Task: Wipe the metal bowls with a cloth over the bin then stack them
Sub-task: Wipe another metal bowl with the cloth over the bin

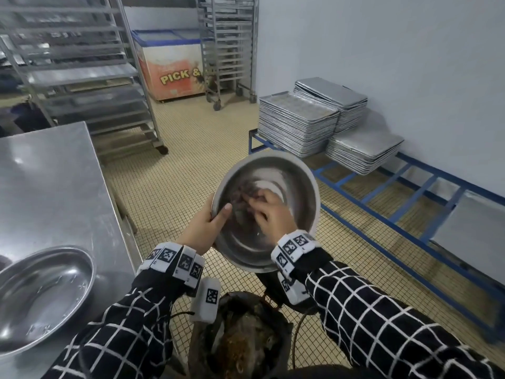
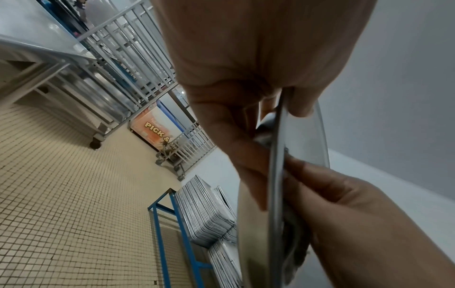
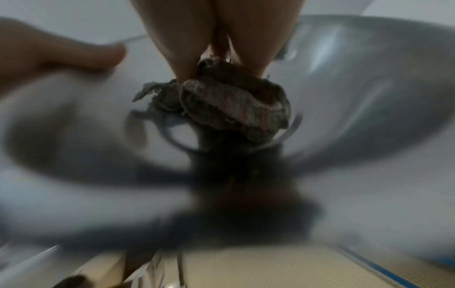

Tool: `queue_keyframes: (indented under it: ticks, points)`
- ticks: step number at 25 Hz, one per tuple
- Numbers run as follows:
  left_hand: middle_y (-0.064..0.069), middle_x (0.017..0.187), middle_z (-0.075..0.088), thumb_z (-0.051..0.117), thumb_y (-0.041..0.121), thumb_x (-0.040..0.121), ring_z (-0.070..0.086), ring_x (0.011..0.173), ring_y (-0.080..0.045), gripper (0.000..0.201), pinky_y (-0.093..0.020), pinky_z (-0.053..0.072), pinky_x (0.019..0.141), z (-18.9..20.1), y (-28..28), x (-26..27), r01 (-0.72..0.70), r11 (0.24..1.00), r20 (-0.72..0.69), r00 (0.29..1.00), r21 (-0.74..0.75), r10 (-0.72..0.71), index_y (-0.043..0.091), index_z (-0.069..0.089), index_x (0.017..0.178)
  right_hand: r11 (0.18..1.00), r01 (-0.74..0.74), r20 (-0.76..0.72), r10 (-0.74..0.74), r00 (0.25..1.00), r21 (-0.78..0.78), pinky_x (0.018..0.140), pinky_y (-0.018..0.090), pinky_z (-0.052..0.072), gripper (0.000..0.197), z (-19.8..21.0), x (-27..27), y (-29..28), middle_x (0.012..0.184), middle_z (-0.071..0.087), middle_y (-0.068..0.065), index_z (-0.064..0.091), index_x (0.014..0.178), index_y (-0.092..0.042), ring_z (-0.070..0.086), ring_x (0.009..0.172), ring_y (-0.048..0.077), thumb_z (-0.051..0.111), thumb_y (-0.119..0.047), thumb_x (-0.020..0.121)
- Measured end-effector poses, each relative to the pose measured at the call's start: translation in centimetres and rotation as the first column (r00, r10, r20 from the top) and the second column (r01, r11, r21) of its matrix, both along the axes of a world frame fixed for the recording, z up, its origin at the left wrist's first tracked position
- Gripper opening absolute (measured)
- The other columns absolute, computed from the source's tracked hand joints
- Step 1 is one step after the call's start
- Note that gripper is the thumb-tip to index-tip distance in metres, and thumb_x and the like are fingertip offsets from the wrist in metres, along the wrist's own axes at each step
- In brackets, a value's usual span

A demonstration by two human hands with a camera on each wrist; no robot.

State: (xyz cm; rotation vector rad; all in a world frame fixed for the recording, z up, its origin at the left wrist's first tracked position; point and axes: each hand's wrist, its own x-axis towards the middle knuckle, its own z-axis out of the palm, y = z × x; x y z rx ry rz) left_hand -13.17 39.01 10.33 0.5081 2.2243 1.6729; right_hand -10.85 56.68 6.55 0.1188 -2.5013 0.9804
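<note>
Mid-wipe. Round shiny metal bowl (image 1: 269, 212) tilted above the dark, grimy bin (image 1: 240, 337), rim pinched in the left hand (image 1: 203, 228); right hand (image 1: 269, 214) curled round a crumpled brownish cloth (image 3: 234, 109), pressed inside. Second wide steel bowl (image 1: 41, 294) alone on the steel worktop (image 1: 46, 187). Stacking seemingly still ahead.

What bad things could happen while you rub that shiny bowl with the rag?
1. The round steel bowl is tilted and only the left hand pinches its rim; hard rubbing might twist it loose, into the dirty black bin below.
2. The right hand wipes with a stained brown crumpled cloth, which may smear grime instead of removing it.
</note>
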Motion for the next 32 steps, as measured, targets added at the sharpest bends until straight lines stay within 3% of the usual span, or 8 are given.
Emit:
queue_keyframes:
  ticks: [3, 7, 14, 17, 20, 26, 29, 32]
  points:
    - [-0.002, 0.104, 0.066, 0.045, 0.037, 0.098, 0.069, 0.087, -0.019, 0.030, -0.028, 0.058, 0.063, 0.6, -0.3, -0.8, -0.050, 0.998, -0.015, 0.999, 0.039, 0.051, 0.032, 0.042, 0.127, 0.964, -0.132, 0.165, 0.095, 0.982, 0.232, 0.110, 0.028, 0.033, 0.026, -2.3, 1.9, -1.3, 0.132, 0.050, 0.004, 0.066, 0.113, -0.008, 0.044, 0.122, 0.017, 0.057, -0.007, 0.088]
    - [-0.004, 0.104, 0.067, 0.045, 0.037, 0.098, 0.070, 0.084, -0.022, 0.026, -0.031, 0.057, 0.063, 1.0, -1.1, -1.5, -0.089, 0.996, -0.031, 0.996, 0.020, 0.089, 0.035, 0.042, 0.123, 0.932, -0.277, 0.383, 0.174, 0.907, 0.233, 0.105, 0.031, 0.039, 0.025, -2.6, 3.0, 1.3, 0.127, 0.053, 0.006, 0.067, 0.112, -0.007, 0.048, 0.117, 0.019, 0.054, -0.011, 0.092]
    - [-0.001, 0.096, 0.068, 0.044, 0.039, 0.098, 0.071, 0.078, -0.020, 0.020, -0.038, 0.060, 0.067, 1.2, -0.9, -1.5, -0.091, 0.996, -0.095, 0.991, -0.018, 0.089, 0.040, 0.039, 0.117, 0.982, 0.189, -0.058, -0.188, 0.980, 0.008, 0.106, 0.028, 0.036, 0.031, 1.2, -0.7, 4.9, 0.132, 0.055, 0.009, 0.062, 0.123, -0.010, 0.050, 0.120, 0.019, 0.055, -0.009, 0.093]
    - [-0.001, 0.091, 0.068, 0.044, 0.036, 0.098, 0.070, 0.071, -0.014, 0.026, -0.028, 0.057, 0.062, 1.3, -0.8, -1.4, -0.104, 0.993, -0.092, 0.990, 0.050, 0.108, 0.028, 0.043, 0.123, 0.965, 0.124, -0.032, -0.120, 0.992, 0.232, 0.113, 0.039, 0.026, 0.035, 0.4, -1.7, 4.5, 0.141, 0.049, 0.011, 0.056, 0.129, -0.009, 0.040, 0.132, 0.026, 0.050, -0.012, 0.095]
    - [-0.001, 0.093, 0.066, 0.045, 0.031, 0.099, 0.067, 0.071, -0.011, 0.026, -0.021, 0.053, 0.060, 1.4, -1.1, -1.5, -0.180, 0.972, -0.092, 0.976, 0.151, 0.195, 0.023, 0.046, 0.123, 0.920, 0.022, 0.081, -0.058, 0.995, 0.392, 0.118, 0.037, 0.017, 0.043, -2.0, 0.1, 2.3, 0.148, 0.040, 0.002, 0.044, 0.139, -0.015, 0.033, 0.138, 0.019, 0.042, -0.018, 0.096]
    - [0.011, 0.093, 0.058, 0.043, 0.030, 0.100, 0.057, 0.080, -0.002, 0.018, -0.012, 0.045, 0.057, 1.0, -1.6, -2.0, -0.201, 0.977, -0.196, 0.958, 0.063, 0.210, 0.025, 0.045, 0.118, 0.965, -0.134, 0.197, 0.089, 0.976, 0.224, 0.105, 0.035, 0.042, 0.038, -3.5, 3.3, -2.2, 0.133, 0.057, -0.002, 0.054, 0.131, -0.020, 0.054, 0.121, 0.018, 0.048, -0.014, 0.094]
    - [0.009, 0.094, 0.058, 0.042, 0.032, 0.100, 0.058, 0.084, -0.005, 0.022, -0.014, 0.044, 0.059, 0.1, -2.2, -2.8, -0.185, 0.983, -0.208, 0.961, -0.002, 0.180, 0.022, 0.044, 0.119, 0.967, 0.001, 0.197, -0.053, 0.979, 0.256, 0.089, 0.031, 0.053, 0.029, -2.7, 3.9, -3.4, 0.117, 0.065, -0.002, 0.058, 0.124, -0.022, 0.063, 0.101, 0.016, 0.047, -0.025, 0.097]
    - [0.007, 0.092, 0.059, 0.041, 0.033, 0.101, 0.059, 0.077, -0.005, 0.020, -0.013, 0.046, 0.051, 0.0, -2.6, -3.8, -0.195, 0.981, -0.174, 0.966, 0.001, 0.193, 0.023, 0.042, 0.119, 0.938, 0.309, 0.146, -0.332, 0.932, 0.160, 0.078, 0.023, 0.050, 0.026, -0.7, 3.7, -4.2, 0.103, 0.065, -0.007, 0.062, 0.116, -0.025, 0.056, 0.092, 0.010, 0.051, -0.035, 0.094]
